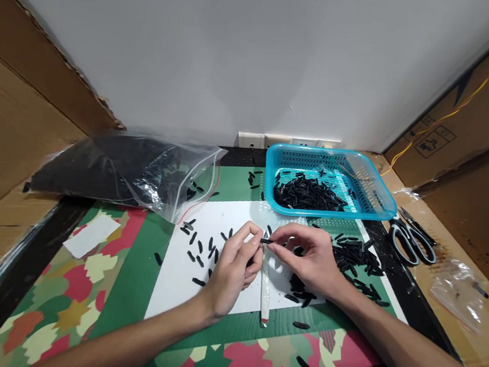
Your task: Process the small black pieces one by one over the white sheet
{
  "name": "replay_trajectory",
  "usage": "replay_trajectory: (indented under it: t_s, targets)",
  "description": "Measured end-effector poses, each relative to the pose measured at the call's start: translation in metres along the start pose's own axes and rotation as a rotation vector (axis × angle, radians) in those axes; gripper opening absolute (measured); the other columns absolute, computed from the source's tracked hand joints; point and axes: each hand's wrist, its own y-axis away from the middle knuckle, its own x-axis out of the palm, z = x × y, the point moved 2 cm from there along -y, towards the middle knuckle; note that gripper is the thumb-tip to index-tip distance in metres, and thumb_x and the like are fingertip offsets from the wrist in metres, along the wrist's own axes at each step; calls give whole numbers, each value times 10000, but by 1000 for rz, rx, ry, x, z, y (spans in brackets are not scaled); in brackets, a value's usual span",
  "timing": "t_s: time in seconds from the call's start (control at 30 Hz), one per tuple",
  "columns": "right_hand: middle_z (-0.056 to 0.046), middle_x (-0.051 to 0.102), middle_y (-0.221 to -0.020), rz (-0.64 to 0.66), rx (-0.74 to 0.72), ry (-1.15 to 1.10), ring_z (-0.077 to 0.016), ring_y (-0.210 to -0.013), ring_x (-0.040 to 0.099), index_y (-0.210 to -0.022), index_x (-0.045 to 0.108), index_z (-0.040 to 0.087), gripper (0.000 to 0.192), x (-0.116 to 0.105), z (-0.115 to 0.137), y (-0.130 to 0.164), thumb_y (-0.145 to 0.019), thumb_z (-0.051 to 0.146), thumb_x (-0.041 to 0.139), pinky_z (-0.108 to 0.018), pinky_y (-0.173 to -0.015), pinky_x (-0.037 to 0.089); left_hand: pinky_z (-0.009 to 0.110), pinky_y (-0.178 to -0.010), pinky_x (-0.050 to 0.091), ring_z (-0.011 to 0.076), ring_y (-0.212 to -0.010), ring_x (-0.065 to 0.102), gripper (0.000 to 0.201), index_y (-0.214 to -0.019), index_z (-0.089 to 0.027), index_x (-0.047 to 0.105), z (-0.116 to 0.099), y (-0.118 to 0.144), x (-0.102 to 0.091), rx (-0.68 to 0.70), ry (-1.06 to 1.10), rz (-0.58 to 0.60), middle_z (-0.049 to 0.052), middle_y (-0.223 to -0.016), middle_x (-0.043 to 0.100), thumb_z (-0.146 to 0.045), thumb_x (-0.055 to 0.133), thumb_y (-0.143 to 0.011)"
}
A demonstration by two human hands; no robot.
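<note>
1. Left hand [233, 269]: over the white sheet [183, 281], fingers pinched on one end of a small black piece [266, 241].
2. Right hand [308, 259]: fingertips pinched on the other end of the same piece, held between both hands just above the sheet.
3. White-handled tool [265, 292]: lying on the sheet below the hands.
4. Loose black pieces [201, 251]: scattered left; a heap [354, 257] to the right.
5. Blue basket [374, 187]: behind the hands, holding more pieces.
6. Clear bag [129, 169]: on the table [87, 289], rear left.
7. Scissors [412, 243]: right of the basket.
</note>
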Motion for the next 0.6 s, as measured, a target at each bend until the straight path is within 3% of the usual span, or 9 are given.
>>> replay_trajectory:
  t_s: [0.6]
  targets:
    - [-45,814,-858,-12,44,3,-156,-717,744,-936,811,194,76,-2,1,1,-893,256,816,-242,-609,600,115,-405,166,39,-431,168,368,-963,-251,447,2,-1,0,40,29,13,-137,-566,313,-588,554,-1066]
